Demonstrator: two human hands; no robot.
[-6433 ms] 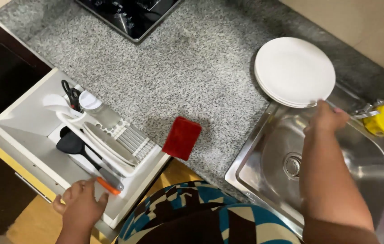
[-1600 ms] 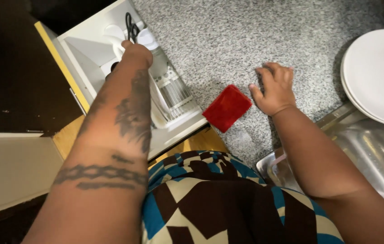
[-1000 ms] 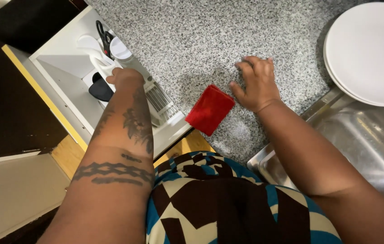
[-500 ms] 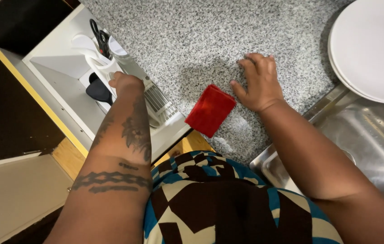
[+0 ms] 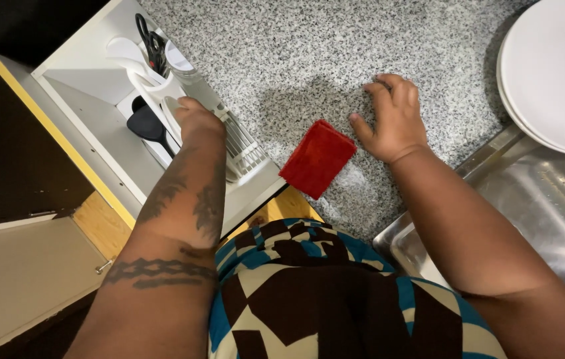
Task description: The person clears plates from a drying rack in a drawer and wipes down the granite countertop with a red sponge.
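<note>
The left hand point(image 5: 197, 123) reaches into the open white cutlery drawer point(image 5: 90, 126), fingers hidden (grip unclear), nothing lifted out yet; the right hand point(image 5: 395, 119) rests spread, empty, on the speckled granite counter point(image 5: 295, 53) beside a red folded cloth point(image 5: 317, 158).

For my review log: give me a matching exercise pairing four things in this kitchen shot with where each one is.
Things:
1. left hand
2. right hand
3. red cloth
4. white plates

Places:
A. stacked on the counter by the sink
B. flat on the speckled counter, fingers spread
C. in the open drawer among utensils
D. on the counter near its front edge

Pairs: 1-C, 2-B, 3-D, 4-A
</note>
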